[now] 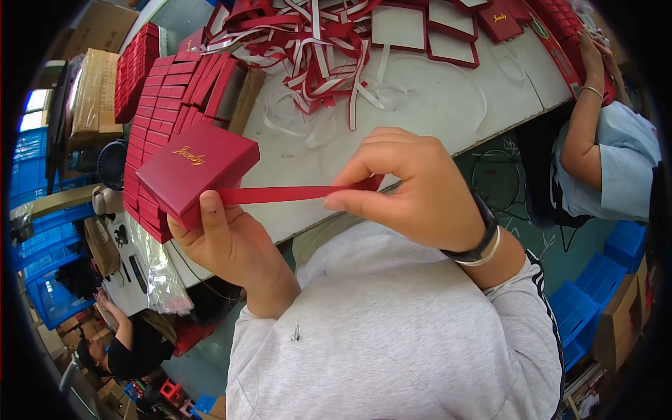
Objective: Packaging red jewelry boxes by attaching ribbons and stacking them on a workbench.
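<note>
One box in left hand, ribbon in right hand

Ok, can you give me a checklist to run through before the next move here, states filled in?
1. Left hand holding the red box: ok.
2. Right hand pinching the red ribbon: ok.
3. Ribbon stretched nearly straight between the hands: ok.
4. Ribbon's left end fixed to the box: cannot tell, hidden near the thumb.
5. Heap of loose ribbons apart from the held one: ok.
</note>
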`<state>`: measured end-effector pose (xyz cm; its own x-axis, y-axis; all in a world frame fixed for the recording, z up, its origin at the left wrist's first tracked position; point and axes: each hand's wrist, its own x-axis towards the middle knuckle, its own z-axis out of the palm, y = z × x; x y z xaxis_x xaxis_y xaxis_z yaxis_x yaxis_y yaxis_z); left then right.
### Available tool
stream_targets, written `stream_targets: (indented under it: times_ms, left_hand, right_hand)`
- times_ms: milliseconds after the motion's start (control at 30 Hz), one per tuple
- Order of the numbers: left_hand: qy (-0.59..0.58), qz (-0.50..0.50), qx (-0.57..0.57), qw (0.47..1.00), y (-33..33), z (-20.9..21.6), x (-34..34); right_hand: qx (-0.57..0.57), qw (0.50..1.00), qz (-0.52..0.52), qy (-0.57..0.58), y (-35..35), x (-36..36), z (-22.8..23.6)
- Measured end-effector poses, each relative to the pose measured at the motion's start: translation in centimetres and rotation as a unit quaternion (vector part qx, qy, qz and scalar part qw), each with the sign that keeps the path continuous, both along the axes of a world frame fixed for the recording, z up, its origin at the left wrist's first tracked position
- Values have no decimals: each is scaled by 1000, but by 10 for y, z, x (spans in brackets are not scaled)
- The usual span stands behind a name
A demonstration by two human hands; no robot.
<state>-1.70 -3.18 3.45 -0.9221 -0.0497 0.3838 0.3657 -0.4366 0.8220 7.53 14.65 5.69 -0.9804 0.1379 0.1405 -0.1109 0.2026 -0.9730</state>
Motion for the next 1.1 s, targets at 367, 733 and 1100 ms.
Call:
stream_targets:
  times_ms: [367, 733, 1100]
  left_hand:
    - [-23, -103, 80, 991, 11, -3, 1]
    - [-77, -122, 96, 985, 23, -6, 2]
    - [-85, -165, 128, 974, 20, -3, 7]
  right_hand:
    - [176, 961, -187, 107, 15, -22, -19]
    - [215, 944, -221, 120, 24, -41, -39]
    - [133, 968, -191, 91, 17, -51, -43]
